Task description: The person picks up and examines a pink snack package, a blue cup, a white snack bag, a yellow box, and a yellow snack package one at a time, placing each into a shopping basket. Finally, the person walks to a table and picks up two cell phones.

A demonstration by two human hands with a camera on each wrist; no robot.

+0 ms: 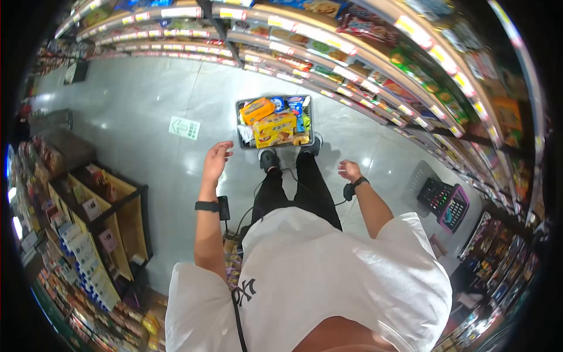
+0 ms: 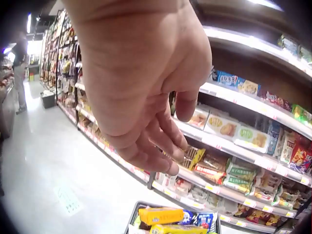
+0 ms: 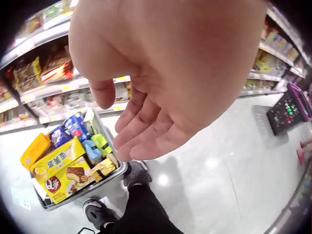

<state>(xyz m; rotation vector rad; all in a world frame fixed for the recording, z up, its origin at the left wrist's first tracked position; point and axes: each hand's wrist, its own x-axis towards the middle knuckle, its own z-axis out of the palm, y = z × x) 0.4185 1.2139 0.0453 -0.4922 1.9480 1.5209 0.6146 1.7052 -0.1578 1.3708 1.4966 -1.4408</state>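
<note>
Supermarket floor [image 1: 146, 100] carrying a filled basket [image 1: 238, 123].
Left hand [image 1: 216, 159] and right hand [image 1: 349, 171] are hovering, grips loosely spread, empty.

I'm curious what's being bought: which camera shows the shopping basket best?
The head view: the whole basket shows from above, unblocked. The right wrist view shows it closer but slanted; the left wrist view catches only a part.

Stocked snack shelves [image 1: 375, 64], pale green floor sticker [image 1: 184, 127], pink-rimmed basket [image 1: 444, 202].
</note>
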